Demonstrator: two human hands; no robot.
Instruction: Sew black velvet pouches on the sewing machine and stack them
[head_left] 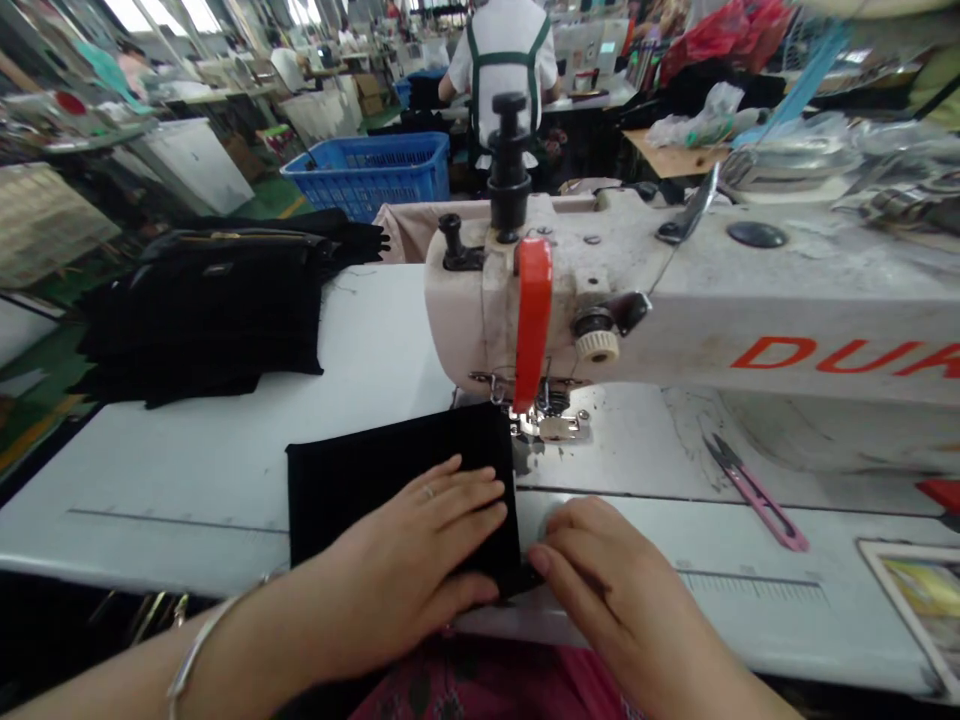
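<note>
A black fabric panel (352, 490) lies on the sewing table, its far right corner at the presser foot (559, 428) of the sewing machine (480, 300). My left hand (442, 530) rests flat on the panel with fingers stretched out. Beside the panel's near right corner, my right hand (600, 560) is closed, thumb and finger pinching the edge of the black fabric. Pink thread snips (765, 505) lie on the machine bed to the right of my right hand.
A pile of black fabric pieces (225, 310) sits at the table's left end. Behind the table stands a blue plastic basket (367, 170). A person (510, 70) works farther back. A framed picture (919, 600) lies at the right edge. Ruler marks (757, 585) run along the table front.
</note>
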